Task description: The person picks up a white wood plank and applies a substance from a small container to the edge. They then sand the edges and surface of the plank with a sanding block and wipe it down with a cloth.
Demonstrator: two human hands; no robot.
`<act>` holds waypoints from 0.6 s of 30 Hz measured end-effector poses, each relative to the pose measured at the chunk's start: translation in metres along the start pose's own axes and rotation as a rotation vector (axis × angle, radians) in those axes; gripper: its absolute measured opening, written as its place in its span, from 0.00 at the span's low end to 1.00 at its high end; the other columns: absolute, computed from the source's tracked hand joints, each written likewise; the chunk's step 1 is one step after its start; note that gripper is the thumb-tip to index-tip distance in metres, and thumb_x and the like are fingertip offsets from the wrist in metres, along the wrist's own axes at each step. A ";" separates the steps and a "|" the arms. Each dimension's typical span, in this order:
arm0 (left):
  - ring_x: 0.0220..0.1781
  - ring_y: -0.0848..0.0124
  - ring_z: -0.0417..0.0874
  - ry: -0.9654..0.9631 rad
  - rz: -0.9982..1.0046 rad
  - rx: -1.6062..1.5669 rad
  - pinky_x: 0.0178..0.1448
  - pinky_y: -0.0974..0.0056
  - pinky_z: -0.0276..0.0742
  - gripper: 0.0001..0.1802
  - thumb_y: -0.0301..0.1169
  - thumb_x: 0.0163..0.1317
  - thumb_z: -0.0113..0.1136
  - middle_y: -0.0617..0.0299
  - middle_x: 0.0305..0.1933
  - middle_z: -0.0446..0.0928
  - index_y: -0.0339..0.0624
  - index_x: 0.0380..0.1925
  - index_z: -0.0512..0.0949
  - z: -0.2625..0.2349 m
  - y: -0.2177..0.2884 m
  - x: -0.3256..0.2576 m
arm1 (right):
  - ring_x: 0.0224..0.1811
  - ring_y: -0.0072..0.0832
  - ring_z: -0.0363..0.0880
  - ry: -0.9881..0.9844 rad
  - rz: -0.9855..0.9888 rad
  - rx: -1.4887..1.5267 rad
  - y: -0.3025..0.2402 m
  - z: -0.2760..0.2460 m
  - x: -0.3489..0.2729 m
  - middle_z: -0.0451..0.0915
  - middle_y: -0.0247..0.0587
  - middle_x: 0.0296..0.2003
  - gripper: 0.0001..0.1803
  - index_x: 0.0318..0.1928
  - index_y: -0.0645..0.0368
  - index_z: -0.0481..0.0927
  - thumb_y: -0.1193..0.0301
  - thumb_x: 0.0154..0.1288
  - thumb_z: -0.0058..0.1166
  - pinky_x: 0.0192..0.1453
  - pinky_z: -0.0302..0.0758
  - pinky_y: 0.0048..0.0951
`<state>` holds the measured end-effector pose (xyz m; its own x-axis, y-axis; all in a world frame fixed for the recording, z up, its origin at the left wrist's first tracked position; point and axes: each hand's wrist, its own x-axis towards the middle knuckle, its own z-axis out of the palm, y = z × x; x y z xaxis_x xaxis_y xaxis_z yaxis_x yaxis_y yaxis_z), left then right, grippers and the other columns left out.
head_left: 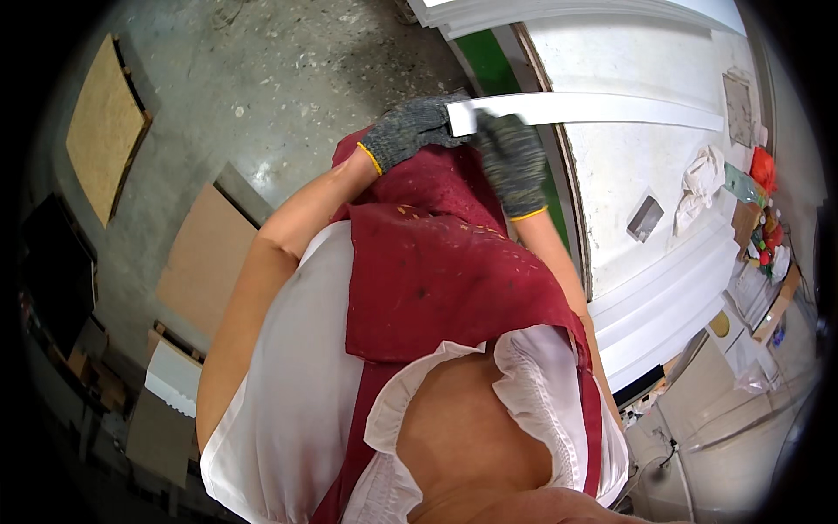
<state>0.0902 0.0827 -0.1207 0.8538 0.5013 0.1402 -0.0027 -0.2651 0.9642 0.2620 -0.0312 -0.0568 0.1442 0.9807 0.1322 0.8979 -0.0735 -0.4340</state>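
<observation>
A long white strip (594, 108) reaches from in front of my body out to the right over a white-topped table. My left hand (417, 129), in a dark grey knit glove with a yellow cuff, is closed on the strip's left end. My right hand (512, 164), gloved alike, lies curled over the strip's near edge close to that end. Motion blurs its fingertips, and what they may hold is hidden. Behind both hands hangs my dark red apron (428, 271).
The white tabletop (602, 183) carries a small grey block (645, 218), a crumpled white cloth (700, 185) and stacked white lengths (668, 301). More white pieces (594, 10) lie at the far end. Flat boards (106, 131) stand to the left on the concrete floor (288, 87).
</observation>
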 end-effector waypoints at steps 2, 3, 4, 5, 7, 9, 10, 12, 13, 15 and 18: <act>0.60 0.66 0.79 -0.023 -0.120 -0.189 0.63 0.62 0.77 0.27 0.20 0.59 0.63 0.56 0.58 0.79 0.34 0.61 0.73 -0.004 0.009 0.001 | 0.36 0.43 0.79 -0.032 -0.013 0.067 -0.026 0.001 -0.002 0.79 0.43 0.32 0.12 0.47 0.49 0.83 0.71 0.62 0.57 0.41 0.76 0.44; 0.60 0.66 0.79 -0.036 -0.181 -0.282 0.62 0.62 0.78 0.27 0.21 0.60 0.63 0.56 0.58 0.79 0.33 0.61 0.73 -0.005 0.013 0.001 | 0.36 0.43 0.78 -0.021 0.029 0.104 -0.023 0.000 -0.002 0.79 0.43 0.32 0.12 0.47 0.50 0.83 0.70 0.62 0.57 0.42 0.76 0.44; 0.58 0.64 0.80 -0.007 -0.314 -0.608 0.61 0.61 0.78 0.26 0.24 0.62 0.62 0.55 0.57 0.80 0.34 0.61 0.73 -0.004 0.009 -0.001 | 0.36 0.43 0.78 -0.011 0.067 0.145 -0.020 -0.001 -0.001 0.79 0.43 0.32 0.12 0.47 0.50 0.83 0.70 0.62 0.58 0.42 0.76 0.43; 0.57 0.63 0.80 0.020 -0.450 -0.937 0.61 0.61 0.77 0.25 0.27 0.64 0.62 0.53 0.56 0.80 0.35 0.61 0.73 -0.001 0.003 -0.002 | 0.36 0.42 0.78 0.030 0.071 0.122 -0.006 -0.002 -0.003 0.79 0.42 0.32 0.12 0.47 0.52 0.83 0.70 0.62 0.58 0.42 0.76 0.42; 0.55 0.62 0.81 0.030 -0.461 -1.092 0.60 0.62 0.78 0.24 0.31 0.66 0.60 0.52 0.54 0.80 0.35 0.61 0.73 0.005 -0.003 -0.001 | 0.37 0.40 0.79 0.066 0.093 -0.052 0.036 -0.012 -0.003 0.81 0.41 0.33 0.13 0.48 0.55 0.83 0.69 0.63 0.59 0.43 0.77 0.40; 0.54 0.65 0.81 -0.004 -0.215 -0.741 0.59 0.64 0.79 0.25 0.33 0.68 0.59 0.53 0.54 0.79 0.34 0.62 0.72 0.007 0.002 0.003 | 0.41 0.39 0.81 0.314 0.320 0.143 0.075 -0.022 -0.003 0.83 0.41 0.36 0.11 0.47 0.57 0.84 0.69 0.65 0.59 0.49 0.77 0.35; 0.53 0.65 0.81 -0.004 -0.329 -0.913 0.59 0.64 0.79 0.25 0.34 0.68 0.60 0.52 0.54 0.79 0.33 0.62 0.72 0.005 0.006 0.004 | 0.41 0.38 0.81 0.355 0.415 0.106 0.100 -0.024 -0.004 0.83 0.41 0.36 0.11 0.46 0.58 0.85 0.70 0.65 0.59 0.49 0.77 0.35; 0.53 0.65 0.81 -0.009 -0.560 -1.254 0.59 0.64 0.79 0.26 0.35 0.67 0.60 0.51 0.54 0.79 0.31 0.62 0.71 -0.001 0.017 0.011 | 0.41 0.38 0.81 0.346 0.476 -0.049 0.125 -0.032 0.002 0.83 0.41 0.37 0.11 0.45 0.58 0.85 0.71 0.63 0.60 0.47 0.78 0.37; 0.52 0.65 0.81 0.011 -0.577 -1.229 0.58 0.64 0.79 0.26 0.35 0.67 0.60 0.51 0.54 0.79 0.31 0.62 0.71 -0.001 0.024 0.015 | 0.41 0.38 0.81 0.357 0.459 -0.007 0.120 -0.030 0.000 0.83 0.41 0.37 0.11 0.46 0.58 0.85 0.71 0.63 0.59 0.48 0.77 0.37; 0.51 0.65 0.82 0.048 -0.615 -1.181 0.57 0.65 0.79 0.27 0.35 0.67 0.60 0.50 0.53 0.80 0.30 0.62 0.71 0.000 0.035 0.022 | 0.41 0.39 0.81 0.359 0.343 0.034 0.082 -0.018 -0.002 0.83 0.42 0.37 0.13 0.47 0.57 0.84 0.70 0.63 0.59 0.50 0.77 0.38; 0.48 0.65 0.83 -0.019 -0.577 -1.128 0.54 0.65 0.79 0.27 0.35 0.66 0.61 0.51 0.50 0.81 0.30 0.61 0.71 0.005 0.019 0.025 | 0.36 0.42 0.79 0.138 0.016 -0.019 0.033 -0.003 -0.008 0.80 0.43 0.32 0.13 0.47 0.54 0.84 0.69 0.62 0.60 0.44 0.76 0.39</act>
<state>0.1138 0.0859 -0.1005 0.8862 0.2951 -0.3573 -0.0613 0.8389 0.5408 0.2921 -0.0418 -0.0692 0.2135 0.9452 0.2470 0.9024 -0.0940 -0.4206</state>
